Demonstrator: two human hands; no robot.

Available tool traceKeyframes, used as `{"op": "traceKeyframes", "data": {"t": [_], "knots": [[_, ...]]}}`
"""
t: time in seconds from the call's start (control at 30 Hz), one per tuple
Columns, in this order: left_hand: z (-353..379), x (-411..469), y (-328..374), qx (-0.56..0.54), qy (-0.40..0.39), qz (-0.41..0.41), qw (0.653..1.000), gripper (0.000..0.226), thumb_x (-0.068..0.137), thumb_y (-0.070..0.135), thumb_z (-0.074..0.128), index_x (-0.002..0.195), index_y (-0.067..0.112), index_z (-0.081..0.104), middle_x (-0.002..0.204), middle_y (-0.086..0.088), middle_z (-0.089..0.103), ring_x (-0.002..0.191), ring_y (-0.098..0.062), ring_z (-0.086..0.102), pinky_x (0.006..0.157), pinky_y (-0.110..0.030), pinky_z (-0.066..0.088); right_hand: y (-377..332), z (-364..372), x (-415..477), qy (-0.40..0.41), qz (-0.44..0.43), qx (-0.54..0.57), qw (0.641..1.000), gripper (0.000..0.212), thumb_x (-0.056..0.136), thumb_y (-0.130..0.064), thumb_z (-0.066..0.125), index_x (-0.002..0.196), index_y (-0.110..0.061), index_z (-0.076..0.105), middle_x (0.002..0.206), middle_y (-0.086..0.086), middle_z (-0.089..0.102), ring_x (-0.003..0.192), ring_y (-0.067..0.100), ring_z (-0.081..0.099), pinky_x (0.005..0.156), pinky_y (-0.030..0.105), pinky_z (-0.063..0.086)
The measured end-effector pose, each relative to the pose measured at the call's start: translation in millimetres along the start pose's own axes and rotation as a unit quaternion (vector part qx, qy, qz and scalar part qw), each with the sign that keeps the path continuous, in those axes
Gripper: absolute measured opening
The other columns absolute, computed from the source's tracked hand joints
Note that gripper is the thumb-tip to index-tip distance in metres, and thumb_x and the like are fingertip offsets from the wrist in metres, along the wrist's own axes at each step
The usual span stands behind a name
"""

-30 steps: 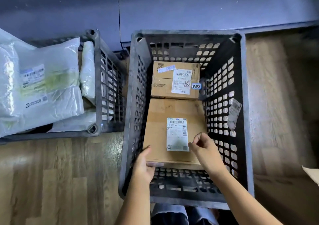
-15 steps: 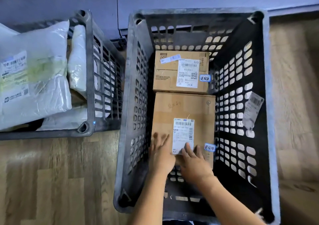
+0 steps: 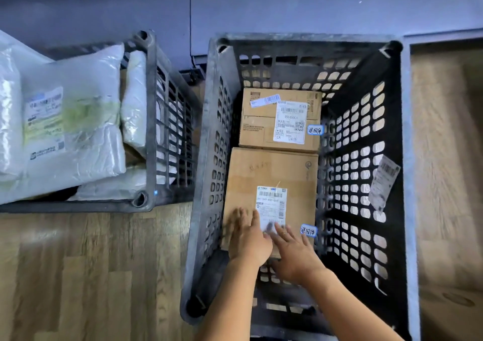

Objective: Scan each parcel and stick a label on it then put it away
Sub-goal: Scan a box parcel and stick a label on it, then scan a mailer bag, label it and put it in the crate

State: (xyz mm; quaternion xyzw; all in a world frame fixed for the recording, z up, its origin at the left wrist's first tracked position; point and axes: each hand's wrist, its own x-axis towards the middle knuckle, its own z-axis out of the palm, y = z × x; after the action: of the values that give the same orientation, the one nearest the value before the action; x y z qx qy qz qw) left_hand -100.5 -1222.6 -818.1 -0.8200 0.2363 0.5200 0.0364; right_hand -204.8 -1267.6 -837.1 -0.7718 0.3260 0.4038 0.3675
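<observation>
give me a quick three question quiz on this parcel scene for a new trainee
1. True or false: the near box in the black crate bears a small blue-edged sticker.
2. What fills the left crate? A) white bags B) bottles C) books
3. Fill in: the left hand and right hand rest, fingers straight, on the ____ box.

Key: 1 true; 2 A; 3 near
</observation>
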Motion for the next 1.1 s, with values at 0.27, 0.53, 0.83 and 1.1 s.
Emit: {"op": "traceKeyframes", "data": {"t": [0.27,0.53,0.83,1.1], "knots": [[-99,-101,22,-0.150,0.112,0.087,0.978,0.057,0.098,0.023,0.039,0.150,0.026,0.018,0.158,0.006,0.014,0.141,-0.017,0.026,0.110,-0.033,0.029,-85,-97,-100,0.175,-0.032,0.174,0.969,0.055,0.087,-0.009,0.046,0.141,-0.014,0.036,0.148,-0.002,0.035,0.129,0.020,0.044,0.096,0.028,0.038],[-251,-250,-54,-0.168,0.287,0.038,0.942,0.060,0.097,0.028,0.042,0.151,0.023,0.016,0.156,-0.004,0.020,0.136,-0.025,0.033,0.105,-0.037,0.037,-242,-199,-226,0.182,-0.124,0.100,0.970,0.063,0.095,-0.029,0.049,0.150,-0.020,0.018,0.153,0.001,0.026,0.123,0.026,0.049,0.090,0.031,0.040],[-331,-258,-185,-0.164,0.313,-0.057,0.934,0.064,0.097,0.039,0.040,0.152,0.022,0.010,0.159,-0.006,0.012,0.143,-0.025,0.021,0.112,-0.036,0.029,-382,-217,-213,0.157,-0.112,0.117,0.974,0.071,0.096,-0.039,0.048,0.152,-0.024,0.005,0.158,0.001,0.014,0.132,0.023,0.042,0.102,0.031,0.036],[-387,-185,-278,-0.148,0.256,-0.028,0.955,0.059,0.100,0.041,0.032,0.152,0.031,0.006,0.160,0.000,0.003,0.146,-0.021,0.010,0.117,-0.038,0.022,-480,-197,-86,0.107,0.072,0.357,0.925,0.066,0.094,-0.036,0.054,0.148,-0.012,0.024,0.147,0.009,0.041,0.131,0.028,0.043,0.097,0.032,0.035]]}}
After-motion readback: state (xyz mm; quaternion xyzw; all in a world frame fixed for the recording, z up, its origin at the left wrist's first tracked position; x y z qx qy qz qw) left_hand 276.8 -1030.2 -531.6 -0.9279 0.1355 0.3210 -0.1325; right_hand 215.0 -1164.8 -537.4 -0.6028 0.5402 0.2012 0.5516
